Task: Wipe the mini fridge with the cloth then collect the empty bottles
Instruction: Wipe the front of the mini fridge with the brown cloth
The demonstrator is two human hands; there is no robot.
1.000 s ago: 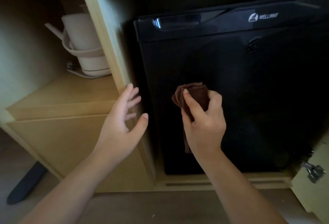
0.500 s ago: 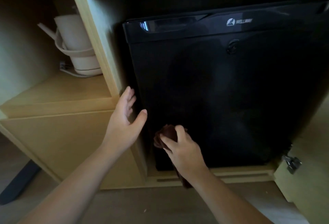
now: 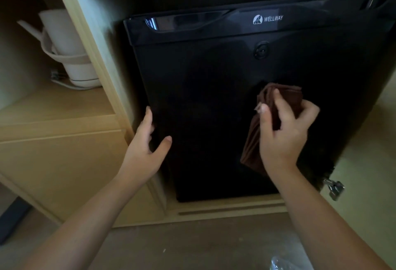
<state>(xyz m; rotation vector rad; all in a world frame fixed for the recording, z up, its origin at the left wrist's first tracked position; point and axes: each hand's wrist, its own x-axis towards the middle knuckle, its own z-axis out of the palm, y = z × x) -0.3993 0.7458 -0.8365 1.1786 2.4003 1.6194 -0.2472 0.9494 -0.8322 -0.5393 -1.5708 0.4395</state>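
Pale wooden cabinetry frames the glossy black mini fridge. Right hand clutches a folded brown cloth against its door; left hand, open and empty, braces the door's edge. The cloth's loose tail below the palm might slip free.

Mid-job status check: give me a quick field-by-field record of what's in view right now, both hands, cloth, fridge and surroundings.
right hand: gripping the brown cloth, pressed to the door right of centre
left hand: open, fingers at the door's left edge
mini fridge: black, door shut, set in a wooden cabinet
keyhole: upper door, under the logo
shelf to the left: white kettle on its base
floor: something clear and crinkled at the bottom edge, too cropped to identify
bottles: none clearly visible
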